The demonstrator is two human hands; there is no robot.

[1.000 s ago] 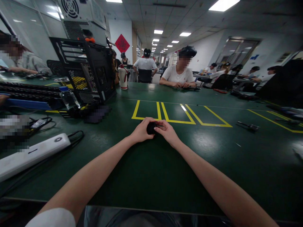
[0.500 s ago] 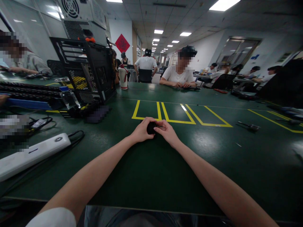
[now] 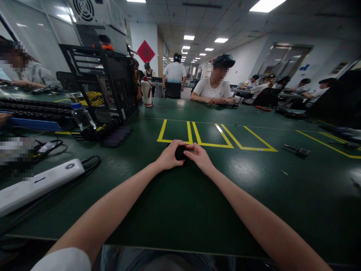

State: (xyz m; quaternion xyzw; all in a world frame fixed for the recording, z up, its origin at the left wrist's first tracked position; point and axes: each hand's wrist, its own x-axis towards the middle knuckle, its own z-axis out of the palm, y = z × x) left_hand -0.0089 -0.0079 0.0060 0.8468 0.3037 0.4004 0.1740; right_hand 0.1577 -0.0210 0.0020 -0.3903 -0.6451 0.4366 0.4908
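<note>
Both my arms reach forward over the dark green table point(image 3: 175, 203). My left hand point(image 3: 168, 156) and my right hand point(image 3: 200, 157) meet at the middle and close around a small black rounded object point(image 3: 180, 152). The fingers of both hands curl onto it, and most of it is hidden between them. The hands rest just in front of yellow taped rectangles point(image 3: 197, 135) on the table.
A white power strip point(image 3: 36, 184) with cables lies at the left. An open black computer case point(image 3: 104, 86) and a water bottle point(image 3: 81, 116) stand at the back left. A tool point(image 3: 297, 150) lies at the right. A person in white point(image 3: 214, 90) sits across the table; others work beyond.
My hands have stayed in place on the black object. A person standing at the far back has risen a little.
</note>
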